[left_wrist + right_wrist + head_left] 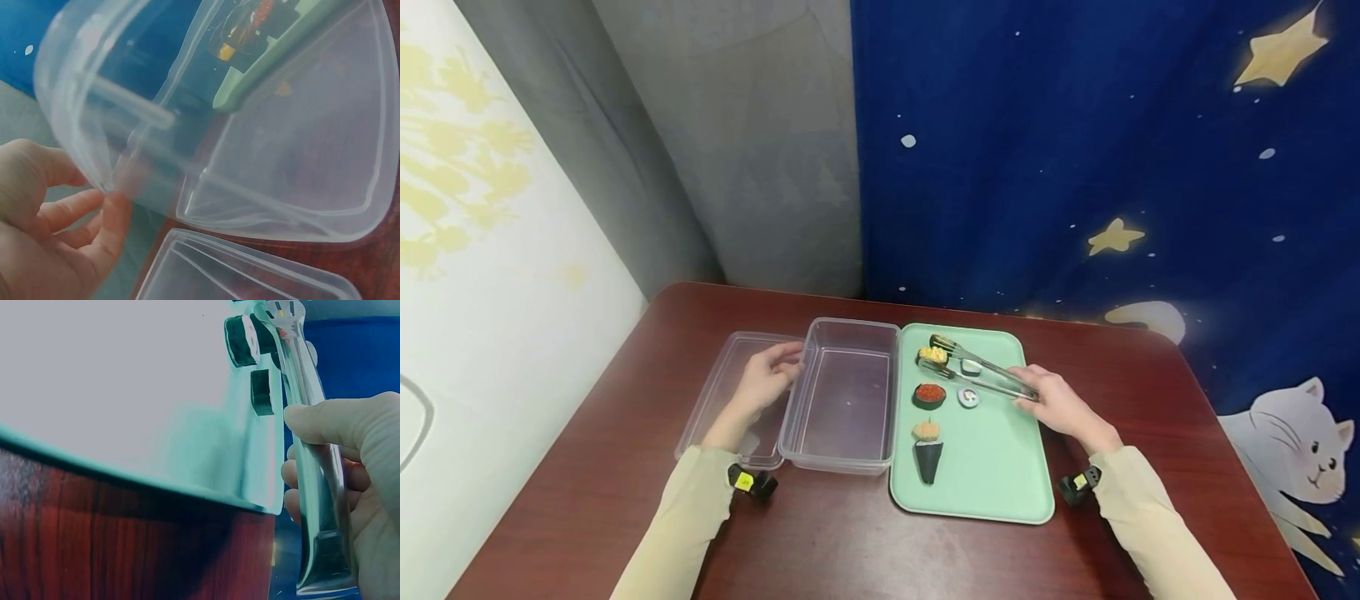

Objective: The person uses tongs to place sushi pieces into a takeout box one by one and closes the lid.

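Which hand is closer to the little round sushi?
Right. The right hand, holding the tongs, is just right of the round sushi; the left hand is farther away, at the clear box's left rim.

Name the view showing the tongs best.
The head view: both arms of the tongs show, tips included. The right wrist view shows them close in the right hand; in the left wrist view I cannot make them out.
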`<state>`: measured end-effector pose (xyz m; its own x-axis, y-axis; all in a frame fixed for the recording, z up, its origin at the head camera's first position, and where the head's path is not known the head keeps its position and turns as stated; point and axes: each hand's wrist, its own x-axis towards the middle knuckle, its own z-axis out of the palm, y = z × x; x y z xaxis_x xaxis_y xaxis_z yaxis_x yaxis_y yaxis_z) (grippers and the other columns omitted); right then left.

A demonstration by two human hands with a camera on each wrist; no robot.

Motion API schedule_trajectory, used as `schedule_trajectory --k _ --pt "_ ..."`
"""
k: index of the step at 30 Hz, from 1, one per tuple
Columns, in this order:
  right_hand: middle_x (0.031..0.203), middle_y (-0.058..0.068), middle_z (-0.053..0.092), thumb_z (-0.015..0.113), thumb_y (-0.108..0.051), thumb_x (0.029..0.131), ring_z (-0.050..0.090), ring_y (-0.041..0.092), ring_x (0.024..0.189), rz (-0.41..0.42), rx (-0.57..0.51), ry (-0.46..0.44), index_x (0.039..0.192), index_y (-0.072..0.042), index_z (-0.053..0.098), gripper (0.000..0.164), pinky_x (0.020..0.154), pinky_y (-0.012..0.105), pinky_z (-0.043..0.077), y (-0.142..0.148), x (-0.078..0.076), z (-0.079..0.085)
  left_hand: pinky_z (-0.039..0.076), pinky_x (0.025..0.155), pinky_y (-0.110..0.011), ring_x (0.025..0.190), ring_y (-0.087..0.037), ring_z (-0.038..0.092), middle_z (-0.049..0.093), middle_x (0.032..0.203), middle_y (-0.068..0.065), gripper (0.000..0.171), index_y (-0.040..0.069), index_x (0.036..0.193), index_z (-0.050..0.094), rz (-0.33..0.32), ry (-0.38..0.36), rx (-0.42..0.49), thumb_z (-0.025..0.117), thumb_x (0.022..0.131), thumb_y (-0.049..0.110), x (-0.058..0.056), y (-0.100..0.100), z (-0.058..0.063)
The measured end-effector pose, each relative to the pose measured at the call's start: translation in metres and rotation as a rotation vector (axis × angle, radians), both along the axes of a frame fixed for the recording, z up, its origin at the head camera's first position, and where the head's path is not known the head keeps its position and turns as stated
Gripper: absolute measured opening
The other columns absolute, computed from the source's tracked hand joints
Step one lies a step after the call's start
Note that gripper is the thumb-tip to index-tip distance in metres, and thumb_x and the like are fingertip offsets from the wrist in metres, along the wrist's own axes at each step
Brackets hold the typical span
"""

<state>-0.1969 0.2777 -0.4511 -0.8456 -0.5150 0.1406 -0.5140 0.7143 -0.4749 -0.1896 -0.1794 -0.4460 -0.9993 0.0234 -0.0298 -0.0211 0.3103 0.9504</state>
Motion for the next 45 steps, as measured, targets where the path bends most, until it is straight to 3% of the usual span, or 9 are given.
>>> schedule_trajectory --k 5,12,19,26,30,37,45 --pt "0.113 0.019 0.059 0.069 -0.002 0.082 0.056 0.026 0.090 0.005 0.014 -0.033 0.127 0.008 0.052 0.049 0.071 0.039 0.046 -0.003 -0.002 -0.001 0.051 0.067 -0.019 0.099 -0.031 0.061 0.056 0.120 -0.029 0.040 -0.008 0.128 0.050 0.010 0.014 0.047 0.057 0.090 0.000 0.001 -0.001 -0.006" --pt "0.118 0.025 0.057 0.069 -0.002 0.081 0.058 0.033 0.099 0.002 0.016 -0.031 0.125 0.009 0.053 0.047 0.074 0.042 0.048 -0.002 -0.004 -0.002 0.051 0.069 -0.019 0.097 -0.021 0.063 0.056 0.122 -0.027 0.040 -0.006 0.129 0.051 0.025 0.012 0.075 0.059 0.091 0.004 0.002 -0.001 -0.012" --pt "0.116 0.025 0.058 0.070 -0.001 0.080 0.059 0.033 0.096 0.008 0.013 0.006 0.123 0.009 0.055 0.047 0.072 0.042 0.049 -0.001 -0.005 -0.004 0.051 0.070 -0.019 0.103 -0.030 0.060 0.056 0.123 -0.026 0.040 -0.005 0.129 0.051 0.016 0.028 0.099 0.059 0.091 0.005 0.001 -0.002 -0.016" --pt "0.111 0.021 0.060 0.069 0.000 0.081 0.059 0.027 0.089 0.008 0.018 0.003 0.123 0.007 0.056 0.045 0.070 0.038 0.048 0.001 -0.003 -0.003 0.051 0.072 -0.019 0.100 -0.019 0.061 0.056 0.124 -0.025 0.041 -0.004 0.130 0.050 0.012 0.019 0.105 0.058 0.092 0.006 0.003 -0.002 -0.015" --pt "0.107 0.017 0.061 0.070 -0.001 0.081 0.057 0.022 0.083 0.002 0.023 0.003 0.123 0.007 0.056 0.045 0.067 0.034 0.046 0.003 -0.001 0.004 0.051 0.072 -0.019 0.101 -0.020 0.061 0.056 0.123 -0.025 0.041 -0.004 0.130 0.051 0.011 0.021 0.101 0.059 0.092 0.007 0.003 -0.003 -0.014" --pt "0.104 0.017 0.063 0.071 0.002 0.078 0.056 0.019 0.078 0.007 0.010 0.077 0.122 0.009 0.056 0.046 0.064 0.034 0.045 0.004 0.003 0.021 0.051 0.071 -0.020 0.103 -0.030 0.060 0.056 0.122 -0.026 0.040 -0.005 0.129 0.051 0.013 0.029 0.110 0.059 0.091 0.006 0.003 -0.003 -0.014" --pt "0.100 0.016 0.063 0.073 0.006 0.074 0.056 0.020 0.077 0.052 -0.014 0.186 0.118 0.008 0.058 0.047 0.065 0.035 0.046 0.001 0.002 0.039 0.050 0.068 -0.018 0.091 -0.012 0.062 0.057 0.119 -0.027 0.039 -0.005 0.128 0.052 0.017 0.033 0.109 0.060 0.090 0.004 0.003 -0.002 -0.015"
